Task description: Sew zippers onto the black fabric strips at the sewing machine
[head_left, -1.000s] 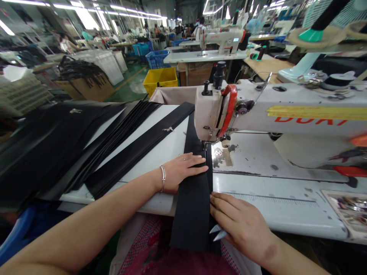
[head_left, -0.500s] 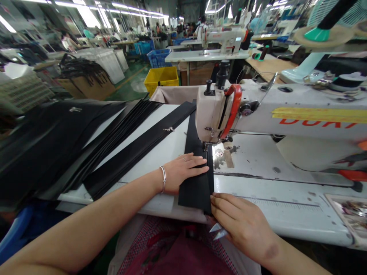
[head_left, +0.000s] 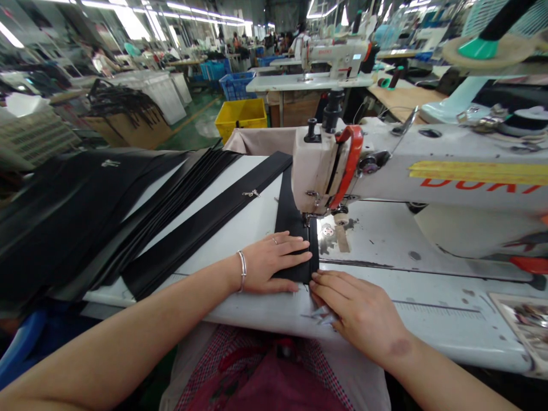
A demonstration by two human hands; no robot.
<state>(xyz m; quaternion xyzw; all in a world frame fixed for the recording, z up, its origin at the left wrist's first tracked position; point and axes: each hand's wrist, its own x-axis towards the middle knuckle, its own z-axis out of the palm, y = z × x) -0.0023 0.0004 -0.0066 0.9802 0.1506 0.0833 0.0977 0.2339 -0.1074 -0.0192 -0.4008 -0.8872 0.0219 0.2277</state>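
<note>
My left hand [head_left: 276, 264] lies flat with fingers spread on a black fabric panel [head_left: 287, 214], just in front of the sewing machine's presser foot [head_left: 306, 219]. A narrow black strip [head_left: 315, 251] runs along the panel's right edge and passes under the foot. At the near corner, the fingertips of my right hand [head_left: 362, 311] pinch the end of this strip. Blurred metal thread snips [head_left: 323, 314] stick out from under that same hand, which holds them against the palm. The needle's contact with the fabric is too small to make out.
The sewing machine's head [head_left: 319, 171] rises beyond my hands, its arm reaching right. Left on the table [head_left: 252, 228] lie a long black strip with a zipper pull [head_left: 251, 193], a stack of black strips [head_left: 171, 214] and dark sheets [head_left: 64, 211]. A yellow crate [head_left: 241, 114] stands behind.
The black panel and strip have moved away from me under the presser foot, so their near edge is farther from the table's front. My right hand has moved slightly forward with them.
</note>
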